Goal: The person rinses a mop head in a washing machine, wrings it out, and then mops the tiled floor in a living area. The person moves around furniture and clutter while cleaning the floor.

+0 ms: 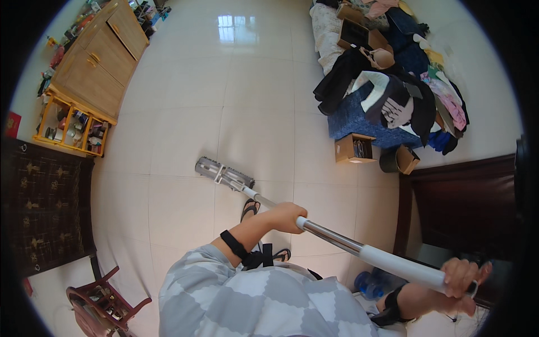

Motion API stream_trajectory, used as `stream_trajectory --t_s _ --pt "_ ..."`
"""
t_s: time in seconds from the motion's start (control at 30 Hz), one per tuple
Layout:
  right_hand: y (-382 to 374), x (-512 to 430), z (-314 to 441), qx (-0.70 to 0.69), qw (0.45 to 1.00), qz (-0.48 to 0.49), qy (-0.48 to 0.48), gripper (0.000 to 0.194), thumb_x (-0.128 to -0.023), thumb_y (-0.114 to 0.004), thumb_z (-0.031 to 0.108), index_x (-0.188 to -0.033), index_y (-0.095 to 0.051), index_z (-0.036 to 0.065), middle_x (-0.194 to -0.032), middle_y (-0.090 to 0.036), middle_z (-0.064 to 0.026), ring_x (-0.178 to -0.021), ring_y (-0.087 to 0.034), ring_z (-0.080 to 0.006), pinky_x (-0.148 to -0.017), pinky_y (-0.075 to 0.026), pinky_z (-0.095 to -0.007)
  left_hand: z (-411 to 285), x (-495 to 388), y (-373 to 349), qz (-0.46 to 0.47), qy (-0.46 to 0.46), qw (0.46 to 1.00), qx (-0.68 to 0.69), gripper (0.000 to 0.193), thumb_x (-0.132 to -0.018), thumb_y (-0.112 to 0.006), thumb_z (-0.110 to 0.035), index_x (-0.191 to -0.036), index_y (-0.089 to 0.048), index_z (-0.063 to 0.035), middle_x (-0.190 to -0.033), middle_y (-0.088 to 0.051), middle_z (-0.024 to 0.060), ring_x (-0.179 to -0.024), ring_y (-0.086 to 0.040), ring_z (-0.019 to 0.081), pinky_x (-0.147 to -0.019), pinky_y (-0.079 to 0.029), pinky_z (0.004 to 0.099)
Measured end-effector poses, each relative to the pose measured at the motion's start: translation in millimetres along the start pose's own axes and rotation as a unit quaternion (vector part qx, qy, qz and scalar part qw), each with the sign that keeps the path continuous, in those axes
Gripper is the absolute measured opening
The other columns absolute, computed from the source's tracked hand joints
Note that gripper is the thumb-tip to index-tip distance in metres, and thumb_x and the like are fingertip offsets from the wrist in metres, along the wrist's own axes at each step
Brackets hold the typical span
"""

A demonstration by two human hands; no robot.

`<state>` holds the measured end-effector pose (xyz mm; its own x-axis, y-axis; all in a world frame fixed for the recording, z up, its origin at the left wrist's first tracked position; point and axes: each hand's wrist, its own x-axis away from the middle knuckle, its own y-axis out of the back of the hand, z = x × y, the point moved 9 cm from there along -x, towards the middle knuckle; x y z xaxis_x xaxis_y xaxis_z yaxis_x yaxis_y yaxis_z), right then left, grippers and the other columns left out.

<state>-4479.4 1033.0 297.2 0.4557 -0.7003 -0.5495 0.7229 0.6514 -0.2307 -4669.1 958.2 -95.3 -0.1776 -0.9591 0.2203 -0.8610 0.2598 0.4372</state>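
Observation:
My left hand [288, 217] is closed around the metal pole of a mop [332, 236], about midway along it. Near the upper end, my right hand [459, 278] grips the white handle sleeve, beside a metal hanging loop. The pole slants down to the left to a wide grey mop head [224, 172], which lies on the pale tiled floor [257, 126] just ahead of my sandalled foot [251, 207]. Which arm is left or right is judged from how they leave the body: the arm at picture left reaches across to the pole's middle, the one at picture right holds its end.
A wooden cabinet [99, 59] and yellow rack [65, 141] stand at the left, with a chair [105, 301] lower down. On the right, clothes cover a blue sofa [353, 113]; a cardboard box [347, 153] and a bin [388, 161] stand beside it. Water bottles [369, 285] are near my right arm.

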Motion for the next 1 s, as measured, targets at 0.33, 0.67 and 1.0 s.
stream_trajectory --t_s 0.33,0.67,1.0 --pt "92 120 31 -0.088 0.993 -0.04 -0.066 0.036 -0.078 -0.072 0.017 -0.091 -0.04 0.008 -0.062 -0.053 -0.0075 -0.053 -0.054 -0.019 -0.061 -0.048 -0.0313 -20 24 -103 -0.015 0.072 0.995 -0.071 0.023 -0.061 -0.073 -0.02 -0.077 -0.061 -0.0087 -0.077 -0.063 0.012 -0.076 -0.061 0.032 -0.066 -0.048 0.039" --pt "128 120 73 -0.028 0.957 0.286 0.028 0.023 -0.068 -0.069 0.0 -0.07 -0.047 0.007 -0.07 -0.062 -0.0111 -0.067 -0.063 -0.0248 -0.071 -0.052 -0.0364 -76 -97 -94 -0.293 -0.066 0.949 -0.092 0.03 -0.066 -0.077 -0.026 -0.071 -0.053 -0.0084 -0.069 -0.057 0.01 -0.072 -0.056 0.0317 -0.064 -0.042 0.0406" --pt "233 118 98 -0.038 0.911 0.403 -0.076 0.021 -0.074 -0.073 0.009 -0.071 -0.052 0.008 -0.078 -0.061 -0.0091 -0.07 -0.061 -0.0227 -0.063 -0.049 -0.0341 -141 -236 -204 -0.057 -0.192 0.979 -0.042 0.024 -0.06 -0.07 -0.012 -0.078 -0.054 -0.011 -0.077 -0.058 0.0098 -0.078 -0.055 0.0334 -0.07 -0.044 0.0412"
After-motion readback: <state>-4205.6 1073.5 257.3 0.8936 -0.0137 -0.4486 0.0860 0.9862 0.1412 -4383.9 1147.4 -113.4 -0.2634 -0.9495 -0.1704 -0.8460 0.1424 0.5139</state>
